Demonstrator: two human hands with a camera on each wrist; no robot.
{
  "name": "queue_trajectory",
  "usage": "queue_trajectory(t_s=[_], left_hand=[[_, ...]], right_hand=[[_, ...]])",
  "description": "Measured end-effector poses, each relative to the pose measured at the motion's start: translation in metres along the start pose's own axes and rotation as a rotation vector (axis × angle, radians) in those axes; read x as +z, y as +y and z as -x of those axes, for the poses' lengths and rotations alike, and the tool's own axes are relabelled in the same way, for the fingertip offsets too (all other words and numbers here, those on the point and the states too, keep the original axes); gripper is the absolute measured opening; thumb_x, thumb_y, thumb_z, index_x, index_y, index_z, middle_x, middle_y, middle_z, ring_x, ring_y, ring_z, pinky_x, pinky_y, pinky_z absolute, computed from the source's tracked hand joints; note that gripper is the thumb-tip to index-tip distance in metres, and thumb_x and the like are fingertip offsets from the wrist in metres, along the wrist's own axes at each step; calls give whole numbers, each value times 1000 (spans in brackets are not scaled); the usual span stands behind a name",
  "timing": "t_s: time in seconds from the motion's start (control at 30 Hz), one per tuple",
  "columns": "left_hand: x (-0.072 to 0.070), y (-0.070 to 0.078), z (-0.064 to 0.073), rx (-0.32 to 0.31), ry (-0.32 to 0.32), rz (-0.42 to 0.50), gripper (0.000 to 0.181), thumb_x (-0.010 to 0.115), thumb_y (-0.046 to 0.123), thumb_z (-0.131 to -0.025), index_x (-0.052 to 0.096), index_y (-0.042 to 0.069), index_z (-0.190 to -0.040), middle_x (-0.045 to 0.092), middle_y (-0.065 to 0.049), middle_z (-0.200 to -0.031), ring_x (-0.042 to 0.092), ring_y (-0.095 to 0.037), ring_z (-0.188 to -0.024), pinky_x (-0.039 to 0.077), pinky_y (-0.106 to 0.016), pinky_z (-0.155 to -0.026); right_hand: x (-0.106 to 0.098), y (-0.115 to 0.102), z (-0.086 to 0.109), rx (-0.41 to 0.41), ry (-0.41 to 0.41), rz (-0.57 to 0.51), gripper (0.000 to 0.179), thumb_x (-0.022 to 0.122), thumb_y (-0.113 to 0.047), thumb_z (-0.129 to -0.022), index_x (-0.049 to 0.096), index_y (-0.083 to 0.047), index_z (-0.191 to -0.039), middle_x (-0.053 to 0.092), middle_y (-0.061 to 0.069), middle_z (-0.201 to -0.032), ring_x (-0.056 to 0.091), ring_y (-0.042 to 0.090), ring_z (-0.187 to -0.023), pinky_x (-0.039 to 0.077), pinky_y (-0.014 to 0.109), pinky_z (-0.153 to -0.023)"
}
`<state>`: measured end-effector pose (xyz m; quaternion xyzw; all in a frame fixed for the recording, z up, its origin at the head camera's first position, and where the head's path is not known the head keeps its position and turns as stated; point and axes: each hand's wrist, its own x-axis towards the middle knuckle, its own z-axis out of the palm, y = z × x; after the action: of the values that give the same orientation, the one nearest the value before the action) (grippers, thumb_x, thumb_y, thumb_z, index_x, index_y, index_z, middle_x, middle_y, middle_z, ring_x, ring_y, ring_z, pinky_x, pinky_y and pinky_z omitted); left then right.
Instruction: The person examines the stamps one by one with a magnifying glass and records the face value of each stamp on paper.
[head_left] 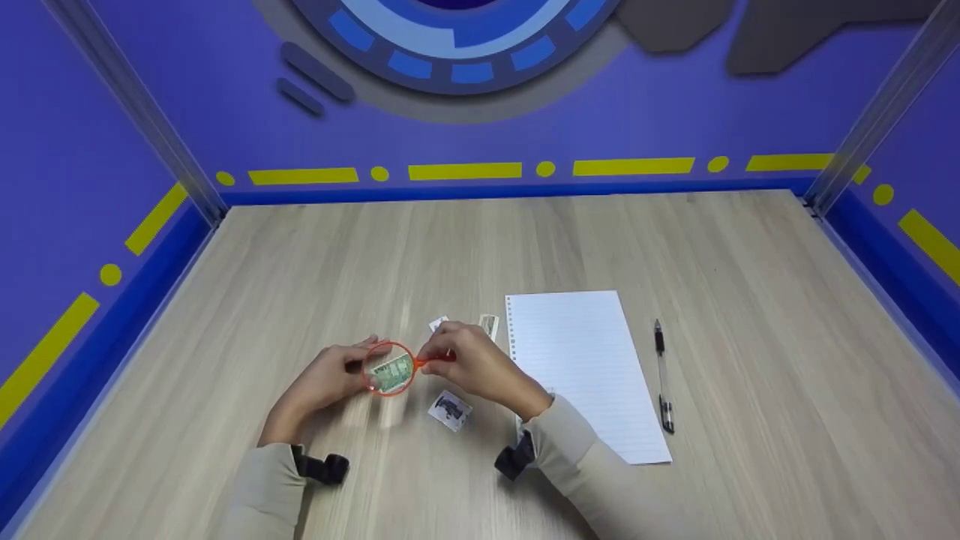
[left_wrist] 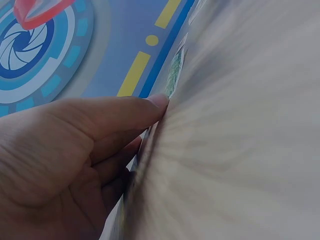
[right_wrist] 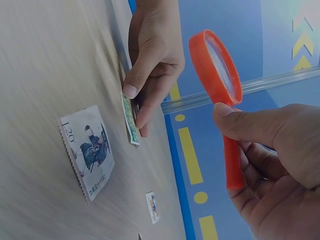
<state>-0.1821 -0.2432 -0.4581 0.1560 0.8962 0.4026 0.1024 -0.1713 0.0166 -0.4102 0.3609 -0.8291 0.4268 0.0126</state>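
Observation:
My right hand (head_left: 476, 364) pinches the orange handle of a round magnifying glass (right_wrist: 204, 65) between thumb and fingers. Its lens is held over a green postage stamp (right_wrist: 129, 120) on the table, which shows through the lens in the head view. The left hand (head_left: 326, 379) rests at this stamp, thumb tip at its edge and the other fingers along its far side. Nearer to me lies a white stamp with a dark figure (head_left: 450, 410). Beyond the right hand lie a small stamp (head_left: 438, 323) and a yellowish stamp (head_left: 489, 325), both partly hidden.
A lined sheet of paper (head_left: 577, 352) lies right of the stamps, its lower left under the right forearm. A black pen (head_left: 661, 375) lies beside the sheet. Blue panels (head_left: 480, 135) with yellow marks border the wooden table (head_left: 360, 262) behind and at both sides.

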Motion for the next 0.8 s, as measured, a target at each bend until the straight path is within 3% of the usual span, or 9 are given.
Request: queue_trajectory(t_s=[0.13, 0.47, 0.8], left_hand=[[0, 0, 0, 25, 6, -15, 50, 69, -1, -79, 64, 9, -127, 53, -14, -140, 40, -31, -138, 32, -31, -112], [0, 2, 0, 19, 6, 9, 51, 68, -1, -81, 59, 5, -131, 53, -14, -140, 38, -32, -139, 30, -50, -114], [1, 0, -1, 11, 6, 11, 48, 69, 1, -82, 61, 5, -129, 53, -12, -140, 38, -30, -139, 30, -51, -114]], right_hand=[[0, -1, 0, -5, -4, 6, 9, 73, -7, -82, 76, -3, -89, 71, 8, -87, 63, 19, -84, 52, 24, -74], [1, -1, 1, -20, -31, 40, 7, 73, -6, -82, 76, -2, -88, 71, 7, -87, 63, 18, -84, 52, 23, -74], [0, 0, 1, -19, -44, 44, 7, 72, -4, -82, 76, -2, -88, 70, 7, -86, 62, 18, -82, 52, 23, -74]])
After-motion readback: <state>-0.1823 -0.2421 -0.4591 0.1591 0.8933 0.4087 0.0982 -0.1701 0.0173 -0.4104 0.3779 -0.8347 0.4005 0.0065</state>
